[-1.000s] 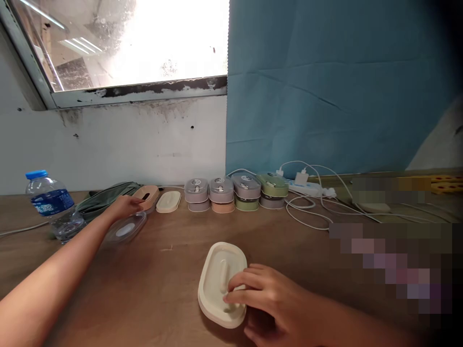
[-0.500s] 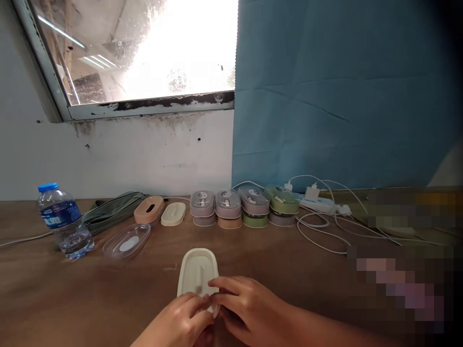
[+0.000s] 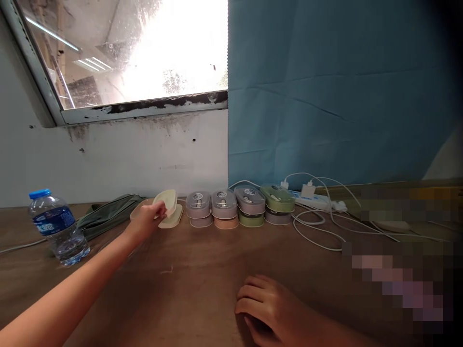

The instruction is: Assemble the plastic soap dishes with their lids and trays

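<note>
Two hands in view, ours. Biggest things first: wooden table (image 3: 188,284) runs the full width, blue cloth (image 3: 325,96) hangs on the wall behind its right half, window (image 3: 126,53) sits above the left half.

On the table, far left, we see a water bottle (image 3: 56,226) upright with a blue cap, and a green pouch (image 3: 104,217) lying flat just beside it, between bottle and our left hand. White cables (image 3: 318,226) loop off a power strip (image 3: 313,197) at the back right. Stacked containers (image 3: 238,207) stand in a row along the wall (four stacks, two high, lids grey or green).

Left hand (image 3: 146,219) is stretched out to the back of the table, fingers pinched on a cream lid (image 3: 167,201), tilted up on edge, directly above a second cream piece (image 3: 172,219) lying flat; touching or not, we can't tell. That spot is just left of the container row, so the nearest stack crowds it on the right.

Right hand (image 3: 267,308) rests on the table near us, fingers loosely curled, holding nothing.
</note>
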The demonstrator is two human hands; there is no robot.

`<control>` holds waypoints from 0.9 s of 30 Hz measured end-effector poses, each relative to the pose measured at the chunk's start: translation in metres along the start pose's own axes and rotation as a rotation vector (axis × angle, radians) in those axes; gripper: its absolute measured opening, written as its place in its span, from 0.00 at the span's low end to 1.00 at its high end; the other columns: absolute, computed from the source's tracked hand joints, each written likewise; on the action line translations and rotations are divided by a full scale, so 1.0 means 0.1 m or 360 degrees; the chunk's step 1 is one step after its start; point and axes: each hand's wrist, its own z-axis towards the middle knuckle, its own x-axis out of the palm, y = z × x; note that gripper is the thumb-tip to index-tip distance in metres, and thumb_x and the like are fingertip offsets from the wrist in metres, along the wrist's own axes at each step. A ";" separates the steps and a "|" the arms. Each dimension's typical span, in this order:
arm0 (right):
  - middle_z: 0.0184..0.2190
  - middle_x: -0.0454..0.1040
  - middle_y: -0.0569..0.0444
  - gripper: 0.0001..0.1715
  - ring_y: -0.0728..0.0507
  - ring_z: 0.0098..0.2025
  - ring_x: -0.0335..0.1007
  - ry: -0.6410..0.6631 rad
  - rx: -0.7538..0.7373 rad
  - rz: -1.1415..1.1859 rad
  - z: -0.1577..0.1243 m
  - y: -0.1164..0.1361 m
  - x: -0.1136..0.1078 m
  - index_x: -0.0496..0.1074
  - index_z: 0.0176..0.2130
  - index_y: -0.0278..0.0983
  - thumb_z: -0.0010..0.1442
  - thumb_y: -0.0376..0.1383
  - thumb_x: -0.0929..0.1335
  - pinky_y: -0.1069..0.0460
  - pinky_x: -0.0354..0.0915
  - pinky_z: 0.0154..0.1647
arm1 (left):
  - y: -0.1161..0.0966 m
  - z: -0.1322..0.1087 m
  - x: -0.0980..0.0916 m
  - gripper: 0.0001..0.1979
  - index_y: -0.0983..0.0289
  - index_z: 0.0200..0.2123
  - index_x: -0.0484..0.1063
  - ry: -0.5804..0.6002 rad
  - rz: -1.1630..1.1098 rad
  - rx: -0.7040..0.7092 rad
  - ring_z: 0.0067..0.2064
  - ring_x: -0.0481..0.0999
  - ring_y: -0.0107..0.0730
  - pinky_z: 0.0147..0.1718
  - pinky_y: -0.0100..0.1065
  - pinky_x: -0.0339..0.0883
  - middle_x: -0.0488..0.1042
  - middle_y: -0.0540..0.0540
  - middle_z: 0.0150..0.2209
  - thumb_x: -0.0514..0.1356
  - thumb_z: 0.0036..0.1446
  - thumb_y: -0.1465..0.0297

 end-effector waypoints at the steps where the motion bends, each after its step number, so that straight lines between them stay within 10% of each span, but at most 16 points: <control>1: 0.29 0.72 0.53 0.09 0.46 0.32 0.63 0.0004 -0.0003 0.0003 0.00 0.00 0.00 0.69 0.32 0.36 0.50 0.27 0.63 0.51 0.60 0.34 | 0.06 0.10 0.07 0.06 0.62 0.25 0.56 0.0029 0.0084 -0.0011 0.29 0.66 0.29 0.30 0.28 0.57 0.67 0.49 0.26 0.50 0.53 0.69; 11: 0.30 0.72 0.54 0.10 0.46 0.32 0.62 0.0019 -0.0028 0.0071 -0.01 -0.04 -0.01 0.70 0.34 0.36 0.51 0.28 0.63 0.52 0.60 0.34 | 0.40 0.27 0.48 0.04 0.62 0.28 0.61 0.0350 0.0280 0.0026 0.31 0.67 0.34 0.30 0.31 0.58 0.66 0.51 0.27 0.53 0.45 0.72; 17: 0.30 0.72 0.53 0.09 0.46 0.32 0.62 0.0037 -0.0022 0.0058 -0.01 -0.05 0.00 0.69 0.33 0.36 0.50 0.28 0.63 0.51 0.60 0.34 | -0.10 0.45 0.48 0.20 0.63 0.46 0.60 -0.0102 -0.0022 0.0059 0.51 0.64 0.39 0.50 0.37 0.57 0.61 0.59 0.50 0.55 0.51 0.62; 23: 0.31 0.72 0.54 0.10 0.46 0.33 0.62 0.0047 -0.0033 0.0011 -0.02 -0.05 0.01 0.69 0.35 0.36 0.50 0.29 0.63 0.51 0.59 0.34 | -0.45 0.73 0.78 0.39 0.64 0.56 0.58 0.0134 -0.0232 -0.0042 0.59 0.56 0.52 0.55 0.43 0.55 0.53 0.65 0.59 0.62 0.42 0.54; 27: 0.32 0.72 0.54 0.10 0.46 0.33 0.62 0.0037 -0.0064 0.0007 -0.03 -0.06 0.01 0.69 0.35 0.36 0.49 0.29 0.63 0.51 0.60 0.34 | -0.41 0.61 0.76 0.33 0.66 0.55 0.61 -0.0116 -0.0270 -0.0203 0.59 0.57 0.49 0.56 0.43 0.53 0.57 0.65 0.57 0.59 0.48 0.57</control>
